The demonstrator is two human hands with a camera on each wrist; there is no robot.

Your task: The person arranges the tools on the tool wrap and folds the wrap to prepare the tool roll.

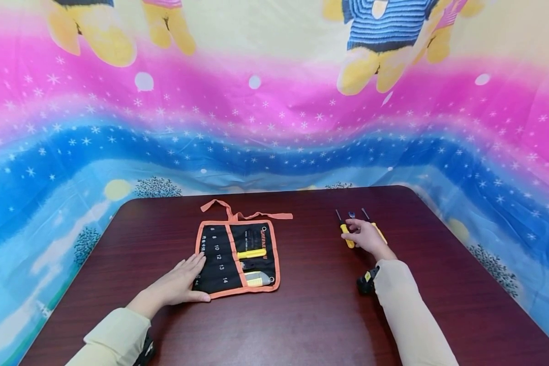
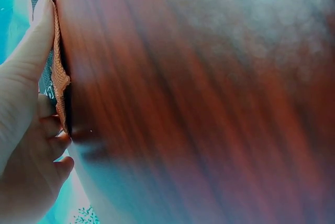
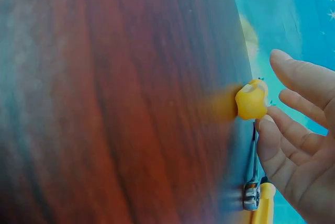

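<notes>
My left hand (image 1: pixel 176 284) rests with fairly straight fingers on the left edge of a black tool pouch (image 1: pixel 210 272) with orange trim. A yellow handle (image 1: pixel 251 253) and a utility knife (image 1: pixel 257 278) sit in its right-hand pockets. Over at the right, my right hand (image 1: pixel 368 238) hovers among loose tools, fingers parted and loosely bent, gripping nothing. A yellow-handled screwdriver (image 1: pixel 347 238) lies left of it and another screwdriver (image 1: pixel 378 231) lies partly behind it. Between them shows the metal end of a wrench (image 1: pixel 352 215), also seen as a wrench (image 3: pixel 252 195) in the right wrist view.
The dark red-brown tabletop (image 1: pixel 302 315) has rounded far corners. Orange ties (image 1: pixel 265 216) trail from the pouch's far edge. A patterned cloth (image 1: pixel 274 117) hangs behind and around the table. Each wrist wears a black camera, such as the right wrist camera (image 1: pixel 366 282).
</notes>
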